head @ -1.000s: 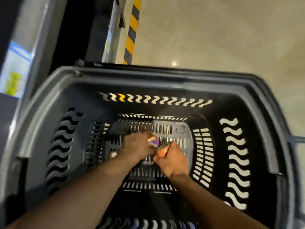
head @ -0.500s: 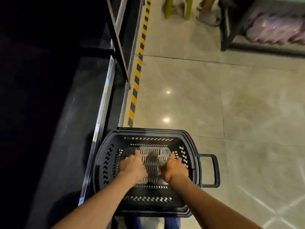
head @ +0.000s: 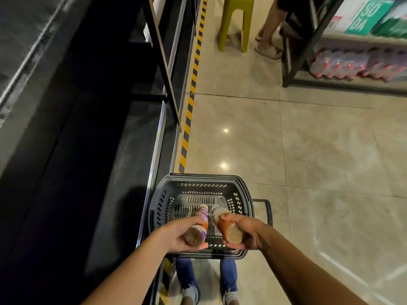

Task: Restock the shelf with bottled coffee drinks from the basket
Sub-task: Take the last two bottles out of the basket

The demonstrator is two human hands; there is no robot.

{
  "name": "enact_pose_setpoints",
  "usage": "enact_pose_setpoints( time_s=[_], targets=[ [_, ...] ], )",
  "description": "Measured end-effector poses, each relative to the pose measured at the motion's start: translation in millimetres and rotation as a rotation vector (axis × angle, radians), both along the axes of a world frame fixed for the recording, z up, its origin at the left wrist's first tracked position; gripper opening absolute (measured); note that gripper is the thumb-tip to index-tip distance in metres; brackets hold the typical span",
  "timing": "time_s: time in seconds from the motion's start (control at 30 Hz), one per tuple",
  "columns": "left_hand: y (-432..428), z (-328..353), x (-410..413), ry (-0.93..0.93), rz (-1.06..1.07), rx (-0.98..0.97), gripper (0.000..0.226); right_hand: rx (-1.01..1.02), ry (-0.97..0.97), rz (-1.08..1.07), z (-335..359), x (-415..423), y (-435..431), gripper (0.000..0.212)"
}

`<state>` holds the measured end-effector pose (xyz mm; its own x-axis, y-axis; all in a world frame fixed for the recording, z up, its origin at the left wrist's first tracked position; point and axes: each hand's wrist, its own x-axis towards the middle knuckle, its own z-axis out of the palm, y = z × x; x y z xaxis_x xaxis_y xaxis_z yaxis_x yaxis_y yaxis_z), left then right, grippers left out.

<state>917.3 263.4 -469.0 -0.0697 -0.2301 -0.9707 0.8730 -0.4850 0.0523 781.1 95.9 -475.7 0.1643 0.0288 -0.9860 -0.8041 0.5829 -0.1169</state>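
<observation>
Now, step in hand: the carry from basket to shelf.

- Left hand (head: 176, 235): fingers (head: 191, 221) curled over a purple-and-orange bottle (head: 199, 225), thumb under it. Full wrap.
- Right hand (head: 246, 233): fingers (head: 232, 217) curled over an orange bottle (head: 225, 227), thumb under it. Full wrap as well.
- Both bottles are tilted, bases toward the camera and caps pointing to 12 o'clock and down. They hang side by side over the 6 o'clock end of the basket (head: 204, 177), close together; whether they touch I cannot tell.
- The basket stands on the floor (head: 308, 150) in front of the person's shoes. Its side handle (head: 267, 211) is at 3 o'clock.
- The dark shelf (head: 123, 172) runs along 9 o'clock of the basket, just beside it. A higher tier sits toward 10 and 11 o'clock. Its stock is lost in shadow, so I cannot pick out a gap.
- The part of the basket's grille that shows carries no other bottle. Judged: possibly the last pair.

Next move, as I judge it: swing both hands toward 9 or 10 o'clock, turn each bottle cap-up, then set it base-down on the shelf. With both hands loaded, neither is free to steady a neighbour. One bottle at a time seems safer.
</observation>
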Motion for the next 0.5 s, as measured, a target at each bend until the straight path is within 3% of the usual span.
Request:
enact_pose_setpoints(
  time_s=[0.07, 0.17, 0.3, 0.37, 0.5],
  targets=[
    [-0.5, 23.2, -5.5, 0.008, -0.017, -0.061, 0.044, -0.053, -0.043, 0.038, 23.0, 1.3, 3.2, 0.051],
    [-2.5, 54.5, -8.9, -0.123, -0.165, -0.133, 0.046, -0.132, -0.106, 0.081, 57.4, 5.6, 12.0, 0.066],
    [-4.0, 97.7, -20.4, -0.575, -0.352, -0.15, 0.063, -0.353, -0.194, 0.133, 115.5, 9.8, 32.0, 0.058],
    [-1.3, 120.2, -29.0, -0.767, -0.29, -0.169, 0.058, -0.493, -0.232, 0.119, 142.1, 6.5, 45.4, 0.053],
    [20.6, 142.0, -49.0, -1.039, -0.115, -0.152, 0.069, -0.751, -0.3, 0.129, 176.7, -15.5, 73.2, 0.057]
  ],
)
